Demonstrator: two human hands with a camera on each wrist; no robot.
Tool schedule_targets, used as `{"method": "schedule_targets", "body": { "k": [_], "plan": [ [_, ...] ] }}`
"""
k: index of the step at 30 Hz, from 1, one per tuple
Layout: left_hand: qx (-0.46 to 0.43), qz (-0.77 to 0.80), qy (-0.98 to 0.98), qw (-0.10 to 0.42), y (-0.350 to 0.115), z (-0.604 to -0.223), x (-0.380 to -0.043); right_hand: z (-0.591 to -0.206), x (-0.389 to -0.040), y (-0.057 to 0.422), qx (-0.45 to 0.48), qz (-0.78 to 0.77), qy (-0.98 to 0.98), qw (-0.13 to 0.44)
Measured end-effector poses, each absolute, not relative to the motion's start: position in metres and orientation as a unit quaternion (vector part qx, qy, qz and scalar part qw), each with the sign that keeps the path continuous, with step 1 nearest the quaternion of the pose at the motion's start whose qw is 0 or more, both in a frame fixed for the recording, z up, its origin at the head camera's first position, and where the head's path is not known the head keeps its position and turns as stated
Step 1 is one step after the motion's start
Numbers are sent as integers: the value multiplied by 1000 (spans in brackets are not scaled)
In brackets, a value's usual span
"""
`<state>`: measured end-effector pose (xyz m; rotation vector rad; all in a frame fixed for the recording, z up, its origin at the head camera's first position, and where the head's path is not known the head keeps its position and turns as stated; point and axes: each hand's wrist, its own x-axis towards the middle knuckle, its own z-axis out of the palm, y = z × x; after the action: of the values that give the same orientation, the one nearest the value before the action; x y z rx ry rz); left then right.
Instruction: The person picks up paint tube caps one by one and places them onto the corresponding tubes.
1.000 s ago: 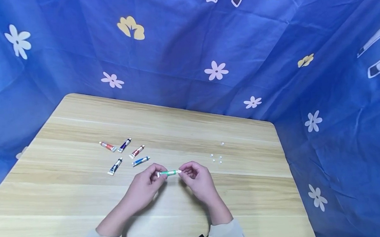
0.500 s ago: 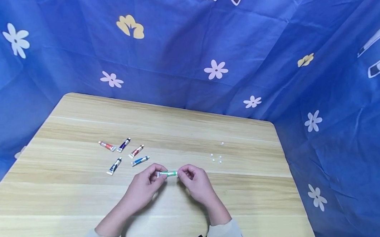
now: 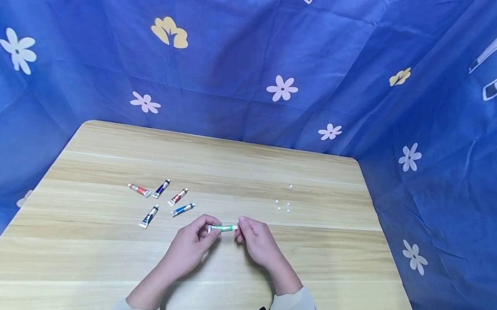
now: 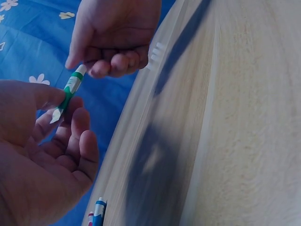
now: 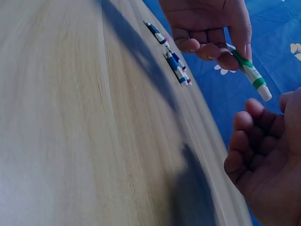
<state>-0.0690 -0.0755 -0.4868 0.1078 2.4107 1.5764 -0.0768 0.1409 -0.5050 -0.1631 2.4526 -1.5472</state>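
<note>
A small green and white paint tube [image 3: 224, 228] with a white cap lies between the thumb and fingers of my left hand [image 3: 194, 237], which pinches it near its flat end. The cap [image 5: 266, 93] points toward my right hand [image 3: 257, 241]. My right thumb and loosely curled fingers [image 5: 243, 120] are spread around the cap, with a gap showing on either side of it in the right wrist view. Both hands are held over the wooden table [image 3: 313, 264].
Several paint tubes lie at the left: orange-red [image 3: 139, 190], purple [image 3: 161, 188], dark red [image 3: 178, 196], blue [image 3: 183, 209] and dark blue [image 3: 149, 216]. Several tiny white caps [image 3: 288, 204] are scattered at the right. A blue patterned cloth [image 3: 226, 58] hangs behind the table.
The right fingers, which were closed over the cap half a second ago, have loosened and the thumb has lifted, so the white cap shows again. The left hand's grip on the tube stays the same.
</note>
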Motion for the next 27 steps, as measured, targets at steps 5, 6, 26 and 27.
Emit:
{"method": "schedule_targets", "body": {
  "k": [5, 6, 26, 27],
  "plan": [
    [22, 535, 834, 131, -77, -486, -68, -505, -76, 145, -108, -555, 817, 112],
    [20, 536, 834, 132, -77, -485, -67, -505, -75, 145, -116, -566, 809, 110],
    [19, 563, 810, 161, -75, -479, -68, -504, -70, 142, -95, -571, 816, -8],
    [20, 563, 811, 159, -75, -479, -68, -505, -70, 142, -89, -574, 814, -4]
  ]
}}
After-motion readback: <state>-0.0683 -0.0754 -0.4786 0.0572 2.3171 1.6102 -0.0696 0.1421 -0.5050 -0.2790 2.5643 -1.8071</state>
